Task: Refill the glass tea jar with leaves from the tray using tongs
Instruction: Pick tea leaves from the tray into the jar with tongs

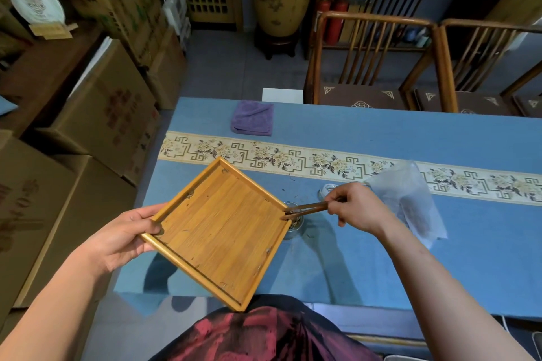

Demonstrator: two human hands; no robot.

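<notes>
The left hand clamps the bamboo tray by its corner at nine o'clock, thumb over the rim, holding it up off the blue table and turned like a diamond. Its far corner, at three o'clock, points at the glass tea jar and hangs just over the jar's mouth, hiding part of it. The tray is nearly bare: only a few stray leaf scraps cling along the rims, so I would judge the refill almost finished.

The tongs lie with their long axis running from three o'clock towards nine, tips at that tray corner above the jar, slightly apart; whether they grip any leaf I cannot tell. The right hand pinches their other end and is by far the nearer hand to the jar. The coming move looks like a short sweep of the last scraps off the corner and straight down into the mouth.

Just beyond the right hand, at twelve o'clock, sits what looks like the jar's lid. A clear plastic bag lies at three o'clock, and a purple cloth rests well apart, far across the table. Nothing blocks the sweep, though some leaves already lie spilled on the cloth around the jar.
</notes>
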